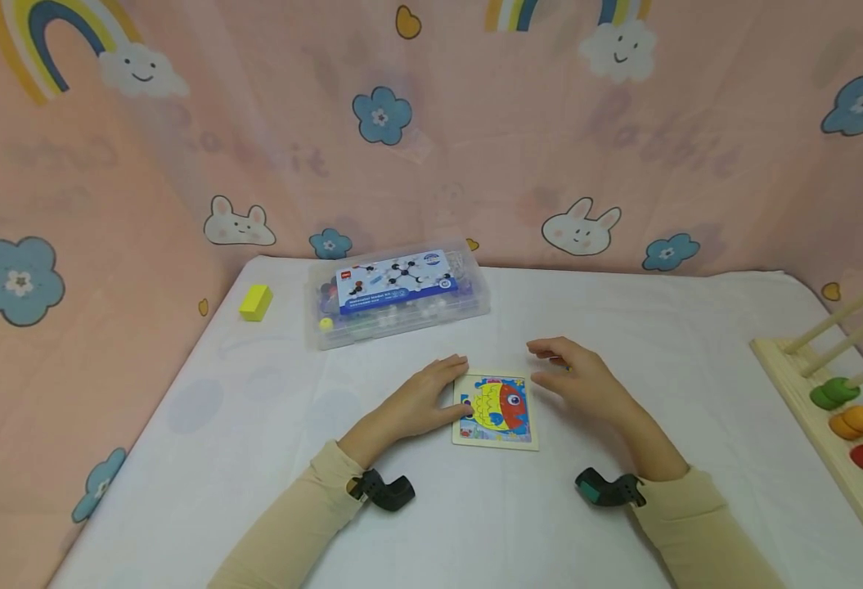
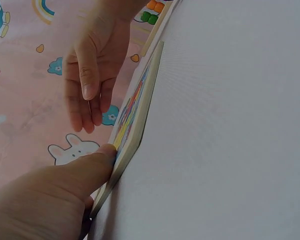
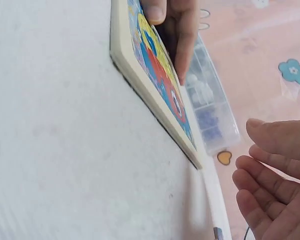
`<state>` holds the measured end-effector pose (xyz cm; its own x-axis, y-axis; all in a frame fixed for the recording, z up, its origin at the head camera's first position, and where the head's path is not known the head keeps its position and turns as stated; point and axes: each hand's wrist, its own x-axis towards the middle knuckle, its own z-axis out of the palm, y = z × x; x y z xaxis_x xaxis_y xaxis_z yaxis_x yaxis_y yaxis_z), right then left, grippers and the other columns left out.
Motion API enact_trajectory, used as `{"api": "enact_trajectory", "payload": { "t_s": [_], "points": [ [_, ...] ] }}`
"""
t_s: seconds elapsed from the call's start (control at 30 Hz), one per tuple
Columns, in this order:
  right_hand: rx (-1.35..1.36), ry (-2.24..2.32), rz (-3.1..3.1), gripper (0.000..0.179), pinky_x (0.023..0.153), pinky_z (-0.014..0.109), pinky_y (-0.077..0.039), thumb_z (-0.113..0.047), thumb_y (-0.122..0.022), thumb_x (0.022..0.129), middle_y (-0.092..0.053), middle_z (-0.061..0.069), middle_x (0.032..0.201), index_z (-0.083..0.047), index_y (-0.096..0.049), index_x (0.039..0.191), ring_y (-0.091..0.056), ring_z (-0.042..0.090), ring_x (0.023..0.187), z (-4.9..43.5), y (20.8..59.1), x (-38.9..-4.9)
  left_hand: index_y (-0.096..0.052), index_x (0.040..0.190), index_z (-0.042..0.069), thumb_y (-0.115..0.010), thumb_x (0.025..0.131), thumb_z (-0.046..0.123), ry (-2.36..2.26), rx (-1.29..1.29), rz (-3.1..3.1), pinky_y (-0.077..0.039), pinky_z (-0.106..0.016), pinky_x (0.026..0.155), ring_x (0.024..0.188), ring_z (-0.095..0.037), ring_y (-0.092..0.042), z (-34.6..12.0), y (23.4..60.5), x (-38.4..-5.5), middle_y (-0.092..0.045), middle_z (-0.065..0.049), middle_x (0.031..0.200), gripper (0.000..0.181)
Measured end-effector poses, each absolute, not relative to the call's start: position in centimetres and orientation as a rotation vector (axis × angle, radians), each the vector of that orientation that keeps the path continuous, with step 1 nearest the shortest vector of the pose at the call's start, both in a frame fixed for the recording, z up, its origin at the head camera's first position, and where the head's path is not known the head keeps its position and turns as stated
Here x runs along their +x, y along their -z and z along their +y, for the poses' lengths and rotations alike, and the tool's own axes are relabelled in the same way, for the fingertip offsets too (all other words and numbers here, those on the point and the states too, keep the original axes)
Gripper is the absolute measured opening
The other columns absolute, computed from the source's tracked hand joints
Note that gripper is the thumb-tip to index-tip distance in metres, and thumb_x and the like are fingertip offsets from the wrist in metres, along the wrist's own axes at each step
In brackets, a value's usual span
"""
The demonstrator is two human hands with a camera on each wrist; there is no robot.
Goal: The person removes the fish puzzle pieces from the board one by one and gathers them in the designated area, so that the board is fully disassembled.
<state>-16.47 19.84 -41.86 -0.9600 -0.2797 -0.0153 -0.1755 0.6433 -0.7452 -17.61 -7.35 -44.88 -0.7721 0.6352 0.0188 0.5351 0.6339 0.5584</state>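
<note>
A square wooden fish puzzle (image 1: pixel 496 413) lies flat on the white table, its picture a yellow and red fish on blue. My left hand (image 1: pixel 420 401) holds it at its left side. In the left wrist view the thumb (image 2: pixel 97 167) rests on the picture face, with the other fingers at the edge and partly hidden. Just off the puzzle's right side hovers my right hand (image 1: pixel 586 383), fingers loosely bent and apart from the board. A tiny yellow and blue speck shows by its palm in the head view; I cannot tell what it is. The right wrist view shows nothing between its fingers (image 3: pixel 262 177).
Behind the puzzle stands a clear plastic case (image 1: pixel 402 294) labelled as a molecular model kit. A yellow block (image 1: pixel 256 303) sits at the back left. At the right edge is a wooden peg rack (image 1: pixel 814 409) with coloured beads. Pink printed cloth (image 1: pixel 475 164) hangs behind the table.
</note>
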Motion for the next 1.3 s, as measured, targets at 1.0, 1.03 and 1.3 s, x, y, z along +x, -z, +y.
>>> {"api": "enact_trajectory", "payload": {
  "t_s": [1.0, 1.03, 1.3],
  "points": [
    [-0.807, 1.065, 2.699, 0.034, 0.103, 0.049, -0.043, -0.010, -0.066, 0.088, -0.054, 0.012, 0.126, -0.004, -0.062, 0.121, -0.051, 0.030, 0.120, 14.6, 43.5, -16.2, -0.039, 0.145, 0.007, -0.062, 0.090, 0.042, -0.836, 0.954, 2.666, -0.025, -0.042, 0.118, 0.143, -0.023, -0.027, -7.4, 44.9, -17.5, -0.034, -0.006, 0.153, 0.069],
    [-0.820, 1.045, 2.706, 0.033, 0.103, 0.049, -0.043, -0.010, -0.066, 0.088, -0.053, 0.012, 0.126, -0.004, -0.062, 0.120, -0.050, 0.031, 0.120, 14.6, 43.6, -16.2, -0.039, 0.145, 0.007, -0.062, 0.090, 0.042, -0.835, 0.954, 2.667, -0.025, -0.042, 0.118, 0.143, -0.023, -0.027, -7.4, 44.9, -17.5, -0.034, -0.006, 0.153, 0.069],
    [-0.807, 1.048, 2.716, 0.029, 0.104, 0.050, -0.043, -0.008, -0.066, 0.087, -0.052, 0.011, 0.127, -0.006, -0.064, 0.115, -0.048, 0.031, 0.121, 14.5, 43.8, -16.2, -0.039, 0.145, 0.007, -0.062, 0.090, 0.041, -0.843, 0.963, 2.669, -0.024, -0.041, 0.118, 0.143, -0.022, -0.028, -7.4, 45.0, -17.6, -0.035, -0.006, 0.152, 0.069]
  ]
}}
